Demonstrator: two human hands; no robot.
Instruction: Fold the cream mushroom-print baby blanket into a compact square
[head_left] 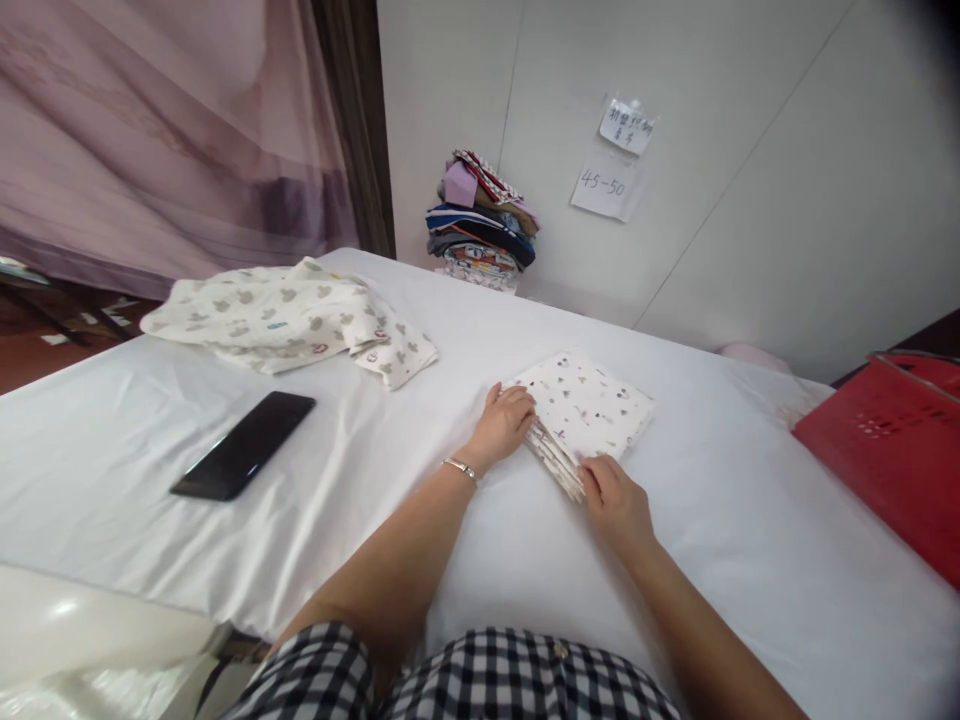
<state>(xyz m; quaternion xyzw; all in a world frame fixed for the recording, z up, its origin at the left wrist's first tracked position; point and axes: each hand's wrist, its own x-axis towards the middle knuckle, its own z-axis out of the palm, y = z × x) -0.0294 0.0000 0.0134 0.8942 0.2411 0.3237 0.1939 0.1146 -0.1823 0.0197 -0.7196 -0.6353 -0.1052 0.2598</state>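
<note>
A folded white cloth (589,398) with a small dark and coloured print lies on the white-covered table, its stacked layers showing along the near edge. My left hand (507,424) grips its left corner, fingers curled over the top. At the near right corner, my right hand (616,502) pinches the layered edge between thumb and fingers. Whether the cloth is a garment or a plain piece, I cannot tell. Farther left, a loosely crumpled white garment (292,312) with grey mouse-head shapes lies apart from both hands.
A black phone (246,445) lies left of my arms on the white table cover (360,440). On the right stands a red plastic basket (885,440). Folded clothes (484,225) are piled beyond the far edge, by a wall with paper notes (607,188). A pink curtain (172,130) hangs at left.
</note>
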